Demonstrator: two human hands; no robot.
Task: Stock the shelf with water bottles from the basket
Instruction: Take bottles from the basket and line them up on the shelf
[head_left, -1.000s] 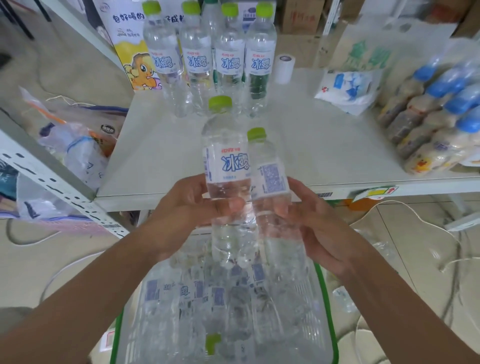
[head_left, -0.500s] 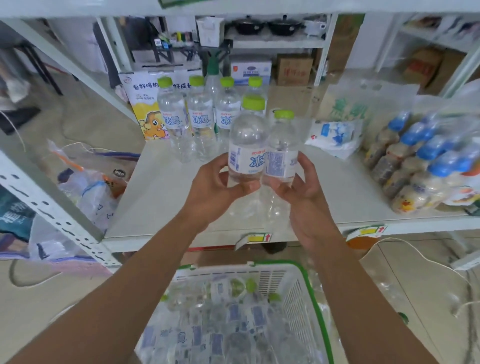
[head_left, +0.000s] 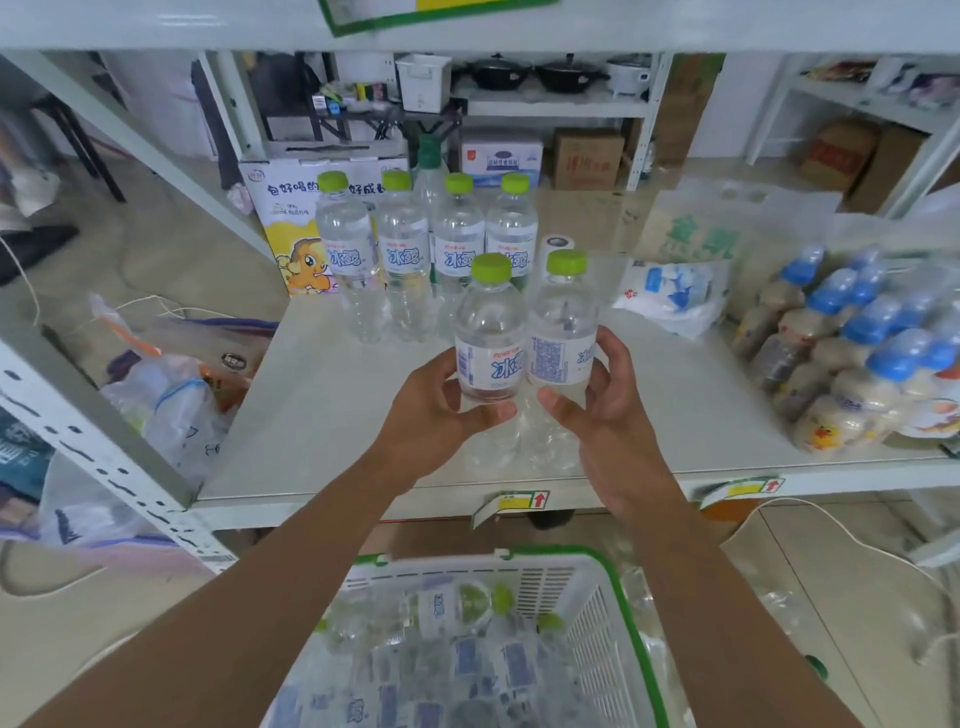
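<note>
Hands: each was wrapped around one bottle at mid-frame, the left hand (head_left: 436, 410) clamped on the left bottle (head_left: 489, 338), the right hand (head_left: 597, 410) on the right bottle (head_left: 563, 327), thumbs pressed across the fronts below the labels.
Held bottles: both were kept upright and touching side by side over the front half of the shelf (head_left: 322, 415); whether their bases had met the surface could not be told.
Stocked row: four green-capped bottles (head_left: 426, 260) were stood in a line just behind the held pair, in front of a cartoon-printed carton (head_left: 280, 228).
Basket: the green-rimmed basket (head_left: 613, 582) was seen at the bottom of the frame, below the shelf edge, with many bottles lying inside.
Risk: the held pair could be knocked into the stocked row if pushed back too far, and a chain topple is judged likely since the bottles are tall and narrow; a slip is also possible on the smooth plastic.
Change: compared with half a second earlier, the pair had been lowered toward the shelf surface and brought closer to its front edge.
</note>
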